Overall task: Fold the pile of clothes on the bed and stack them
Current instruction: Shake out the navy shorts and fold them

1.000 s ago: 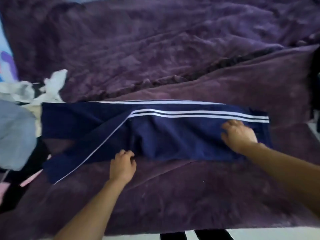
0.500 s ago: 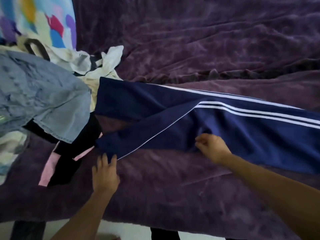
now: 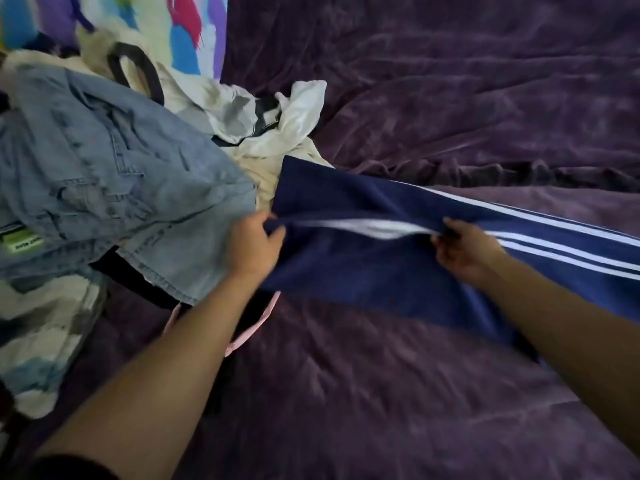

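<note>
Left hand [image 3: 254, 242] pinching the near end of the navy trousers [image 3: 363, 275], fingers curled over the cloth edge. Right hand [image 3: 464, 251] pinching the same edge further along, by the white stripes [image 3: 561, 249]. Between the two hands the edge is lifted off the bed [image 3: 450, 98] and drawn fairly taut; the rest of the trousers lies flat, running off to the right. The lifted part is blurred, so which leg lies on top I cannot say for certain. The trousers' far corner touches the unfolded pile [image 3: 214, 98], with denim [image 3: 104, 161] on top and a white garment [image 3: 298, 112] behind. To fold well, I'd judge: carry both pinches over together, lay edge on edge so the stripes line up, then smooth flat with open palms. Keep the end clear of the denim, or it may drag a piece along.
</note>
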A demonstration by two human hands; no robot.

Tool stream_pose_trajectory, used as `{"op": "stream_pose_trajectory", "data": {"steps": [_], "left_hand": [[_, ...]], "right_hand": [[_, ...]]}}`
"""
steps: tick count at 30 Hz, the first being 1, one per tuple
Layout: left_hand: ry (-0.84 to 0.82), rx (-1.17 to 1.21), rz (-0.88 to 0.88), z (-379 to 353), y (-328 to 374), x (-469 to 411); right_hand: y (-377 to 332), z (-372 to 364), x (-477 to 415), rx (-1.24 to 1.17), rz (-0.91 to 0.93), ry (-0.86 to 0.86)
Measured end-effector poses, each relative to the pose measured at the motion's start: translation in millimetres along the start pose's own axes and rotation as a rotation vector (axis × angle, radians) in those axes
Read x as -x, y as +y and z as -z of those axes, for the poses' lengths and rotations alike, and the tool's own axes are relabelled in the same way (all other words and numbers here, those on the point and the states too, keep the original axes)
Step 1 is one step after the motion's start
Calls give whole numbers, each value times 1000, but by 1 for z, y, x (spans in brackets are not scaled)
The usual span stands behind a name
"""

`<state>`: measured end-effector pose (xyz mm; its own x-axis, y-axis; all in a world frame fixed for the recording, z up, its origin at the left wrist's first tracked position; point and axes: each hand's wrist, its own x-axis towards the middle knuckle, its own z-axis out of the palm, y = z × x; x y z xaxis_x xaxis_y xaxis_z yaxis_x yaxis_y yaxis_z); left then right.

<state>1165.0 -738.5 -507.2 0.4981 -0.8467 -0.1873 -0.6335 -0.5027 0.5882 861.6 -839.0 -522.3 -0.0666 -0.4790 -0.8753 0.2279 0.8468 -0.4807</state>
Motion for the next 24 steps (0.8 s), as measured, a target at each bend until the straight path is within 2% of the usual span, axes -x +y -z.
{"op": "stream_pose_trajectory", "data": {"steps": [3, 5, 7, 10, 11, 13, 15, 18, 21, 24], "left_hand": [[-38, 6, 107, 4, 14, -73], [-197, -113, 265, -8, 6, -100], [-298, -189, 341, -23, -5, -103], [-203, -93, 340, -46, -12, -94], [-165, -57, 344, -53, -11, -91], [-136, -6, 334, -66, -11, -89], [-125, -5, 317, -74, -15, -86], [-81, -81, 310, -61, -24, -79], [-111, -25, 303, -34, -11, -69], [-58, -55, 144, -14, 46, -55]], "right_hand": [[-32, -28, -4, 2, 88, -28], [-31, -38, -7, 211, 197, 26], [-14, -36, -10, 665, 424, 129], [21, -17, -21, 1462, 769, 186], [31, -12, -26, 1645, 807, 156], [46, -9, -40, 1888, 764, 105], [57, -14, -53, 1972, 689, 94], [54, -19, -56, 1921, 630, 21], [38, -2, -35, 1701, 664, -31], [29, 40, -5, 1468, 664, 61]]}}
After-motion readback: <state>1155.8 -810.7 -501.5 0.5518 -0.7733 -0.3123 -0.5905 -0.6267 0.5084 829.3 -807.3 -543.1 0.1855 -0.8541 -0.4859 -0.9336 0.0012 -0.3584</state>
